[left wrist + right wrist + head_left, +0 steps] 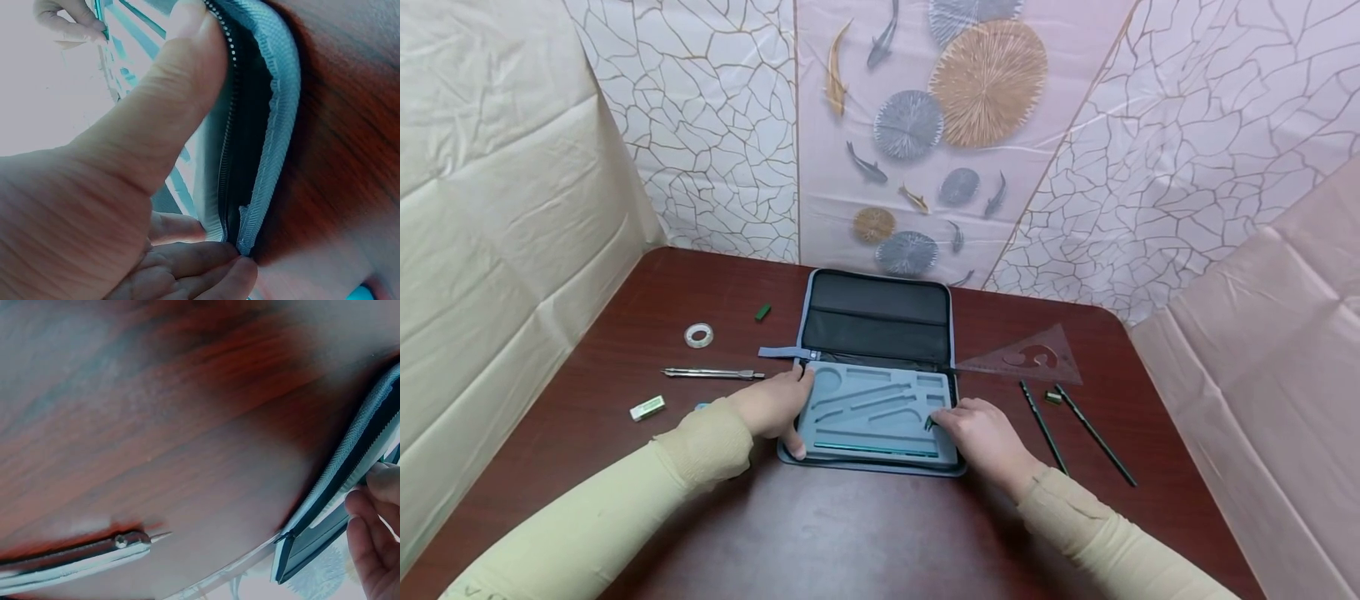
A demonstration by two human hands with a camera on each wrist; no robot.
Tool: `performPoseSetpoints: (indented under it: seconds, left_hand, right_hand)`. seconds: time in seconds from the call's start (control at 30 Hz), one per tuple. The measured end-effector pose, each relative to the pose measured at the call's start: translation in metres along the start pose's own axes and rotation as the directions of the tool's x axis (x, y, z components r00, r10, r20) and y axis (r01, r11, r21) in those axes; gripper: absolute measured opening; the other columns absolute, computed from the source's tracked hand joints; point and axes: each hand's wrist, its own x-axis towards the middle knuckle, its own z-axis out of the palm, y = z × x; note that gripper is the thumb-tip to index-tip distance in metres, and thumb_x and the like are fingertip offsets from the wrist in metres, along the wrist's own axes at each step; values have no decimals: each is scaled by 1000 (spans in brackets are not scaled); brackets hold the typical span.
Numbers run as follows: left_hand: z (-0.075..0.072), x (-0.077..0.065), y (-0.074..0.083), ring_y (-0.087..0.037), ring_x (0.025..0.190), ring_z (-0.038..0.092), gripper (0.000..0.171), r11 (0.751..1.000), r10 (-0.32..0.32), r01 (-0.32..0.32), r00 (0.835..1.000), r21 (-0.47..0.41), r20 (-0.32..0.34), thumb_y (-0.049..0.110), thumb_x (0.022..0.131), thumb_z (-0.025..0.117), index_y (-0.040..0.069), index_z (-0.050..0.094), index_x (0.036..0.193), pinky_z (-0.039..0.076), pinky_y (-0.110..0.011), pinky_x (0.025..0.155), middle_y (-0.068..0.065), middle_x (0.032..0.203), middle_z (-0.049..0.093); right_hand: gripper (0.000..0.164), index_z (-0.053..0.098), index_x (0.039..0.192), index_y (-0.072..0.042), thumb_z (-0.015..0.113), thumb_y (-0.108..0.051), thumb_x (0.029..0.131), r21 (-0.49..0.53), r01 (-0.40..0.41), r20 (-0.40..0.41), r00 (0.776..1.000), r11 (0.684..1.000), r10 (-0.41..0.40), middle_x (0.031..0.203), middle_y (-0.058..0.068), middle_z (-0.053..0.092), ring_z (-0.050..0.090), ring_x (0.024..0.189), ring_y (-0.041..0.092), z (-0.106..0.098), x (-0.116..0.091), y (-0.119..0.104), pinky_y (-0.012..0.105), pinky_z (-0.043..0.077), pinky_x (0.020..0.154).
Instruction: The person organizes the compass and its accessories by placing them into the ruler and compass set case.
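the case lies unfolded at mid-frame, with a blue tray in its lower half. the left hand is spread wide along the case's left edge, thumb and fingers touching it. the right hand pinches a small green piece, partly hidden by the fingers, at the tray's right side; whether it touches the tray i cannot tell. a pencil lies along the tray's bottom. left of centre on the table are a metal tool, an eraser and a ring; at right, a set square and a sharpener.
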Motion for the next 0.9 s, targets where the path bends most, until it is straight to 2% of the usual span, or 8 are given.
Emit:
performPoseSetpoints:
  seconds: [0.27,0.53,0.7,0.9]
  left_hand:
    - [1,1,0,-36,143,19,119,1000,-4,4,1000,-11,0,41,69,87,-6,14,151,24,-45,112,-29,155,13]
    - [2,0,-2,-37,142,21,120,1000,-6,6,1000,1,0,43,69,87,-6,15,151,25,-45,111,-29,155,14]
    - [-1,-1,0,-37,142,20,118,1000,-10,10,1000,5,7,42,70,86,-6,14,151,24,-46,111,-29,155,13]
    - [0,1,1,-38,142,20,119,1000,-8,8,1000,6,5,42,70,86,-5,14,151,24,-47,111,-29,155,14]
  right_hand:
    - [28,71,113,-9,72,-2,86,-6,25,26,999,1000,-25,100,3,73,56,78,13,-2,-2,0,32,47,73]
    - [36,68,122,-8,70,-2,87,-59,42,158,987,997,-32,117,5,68,64,100,14,-6,-2,-3,35,50,84]
    - [34,69,120,-9,71,-3,87,-60,44,141,989,997,-35,114,4,69,65,97,12,-7,-1,-2,34,51,81]
    - [30,70,117,-9,71,-8,87,20,46,61,997,999,-47,105,3,72,65,87,11,-5,-4,8,32,52,78]
